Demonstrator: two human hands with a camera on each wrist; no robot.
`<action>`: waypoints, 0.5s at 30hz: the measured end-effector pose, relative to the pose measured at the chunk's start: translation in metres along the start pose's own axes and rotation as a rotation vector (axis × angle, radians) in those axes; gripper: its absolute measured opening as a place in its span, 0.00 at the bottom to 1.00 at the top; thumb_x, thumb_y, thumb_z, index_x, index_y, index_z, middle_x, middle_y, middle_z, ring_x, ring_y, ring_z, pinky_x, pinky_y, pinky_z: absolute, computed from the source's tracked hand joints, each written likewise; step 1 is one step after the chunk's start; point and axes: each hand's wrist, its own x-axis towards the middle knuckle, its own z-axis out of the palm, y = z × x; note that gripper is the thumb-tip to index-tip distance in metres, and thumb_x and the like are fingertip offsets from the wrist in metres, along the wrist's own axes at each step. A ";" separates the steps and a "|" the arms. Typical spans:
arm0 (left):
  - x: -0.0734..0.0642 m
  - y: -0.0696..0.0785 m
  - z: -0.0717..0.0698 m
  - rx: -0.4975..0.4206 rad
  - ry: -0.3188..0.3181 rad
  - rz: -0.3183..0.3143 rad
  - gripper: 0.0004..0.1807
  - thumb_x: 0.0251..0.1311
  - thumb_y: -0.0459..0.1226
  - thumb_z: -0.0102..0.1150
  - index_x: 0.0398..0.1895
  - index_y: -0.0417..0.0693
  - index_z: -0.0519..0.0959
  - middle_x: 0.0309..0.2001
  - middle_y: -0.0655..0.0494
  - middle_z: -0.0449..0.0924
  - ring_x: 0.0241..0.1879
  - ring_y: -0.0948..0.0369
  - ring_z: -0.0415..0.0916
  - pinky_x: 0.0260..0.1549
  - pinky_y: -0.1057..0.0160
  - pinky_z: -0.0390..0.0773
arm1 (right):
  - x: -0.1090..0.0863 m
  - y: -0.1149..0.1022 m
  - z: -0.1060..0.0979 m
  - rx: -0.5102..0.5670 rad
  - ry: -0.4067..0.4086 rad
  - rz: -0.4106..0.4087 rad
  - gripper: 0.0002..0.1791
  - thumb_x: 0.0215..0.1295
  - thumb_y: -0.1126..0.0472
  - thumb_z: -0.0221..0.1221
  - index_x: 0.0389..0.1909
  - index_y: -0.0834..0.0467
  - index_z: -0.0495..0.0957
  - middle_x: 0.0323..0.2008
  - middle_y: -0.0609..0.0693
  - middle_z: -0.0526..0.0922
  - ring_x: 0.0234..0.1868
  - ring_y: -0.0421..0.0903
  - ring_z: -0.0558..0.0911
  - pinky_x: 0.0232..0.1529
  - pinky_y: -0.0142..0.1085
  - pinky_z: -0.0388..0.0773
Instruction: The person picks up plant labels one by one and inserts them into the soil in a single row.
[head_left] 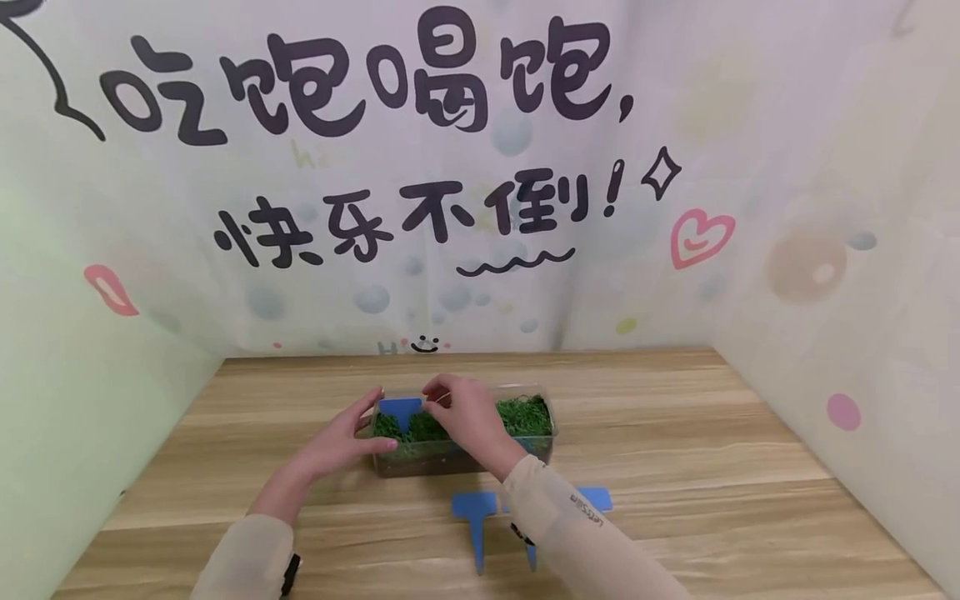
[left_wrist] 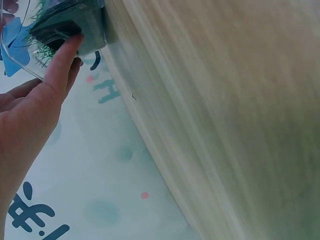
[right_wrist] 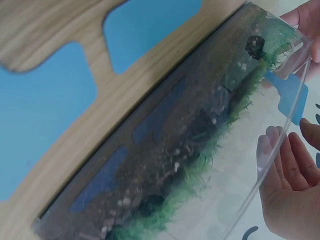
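A long clear plastic box [head_left: 442, 463] holds dark soil topped with green moss-like grass [head_left: 527, 412]. My left hand [head_left: 333, 446] grips its left end, the thumb along the front wall and the fingers toward the back. A blue T-shaped plant label [head_left: 400, 408] stands upright in the grass near that end. Over the box hovers my right hand [head_left: 474, 418], just right of the label. In the right wrist view, the fingers [right_wrist: 295, 165] of this hand are loosely bent and hold nothing; the thumb stands apart from them, close to the label [right_wrist: 291, 97].
More blue T-shaped labels [head_left: 474, 505] lie on the wooden table [head_left: 360, 533] in front of the box, some partly hidden by the right forearm. Behind the table stands a printed white backdrop [head_left: 630, 308], with pale walls at both sides.
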 end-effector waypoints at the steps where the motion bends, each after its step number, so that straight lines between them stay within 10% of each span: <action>1: 0.000 0.000 0.000 -0.001 -0.003 0.002 0.54 0.64 0.47 0.65 0.81 0.43 0.40 0.80 0.37 0.41 0.76 0.31 0.45 0.68 0.34 0.61 | -0.001 0.000 -0.002 -0.001 0.002 0.000 0.10 0.69 0.58 0.62 0.48 0.55 0.83 0.42 0.49 0.87 0.44 0.46 0.86 0.45 0.39 0.83; 15: -0.001 0.004 0.000 -0.011 -0.034 -0.008 0.55 0.64 0.46 0.65 0.81 0.43 0.37 0.80 0.34 0.38 0.74 0.29 0.45 0.64 0.32 0.66 | -0.016 0.000 -0.021 -0.003 0.014 0.019 0.10 0.68 0.58 0.63 0.48 0.54 0.83 0.42 0.49 0.87 0.42 0.45 0.87 0.44 0.38 0.84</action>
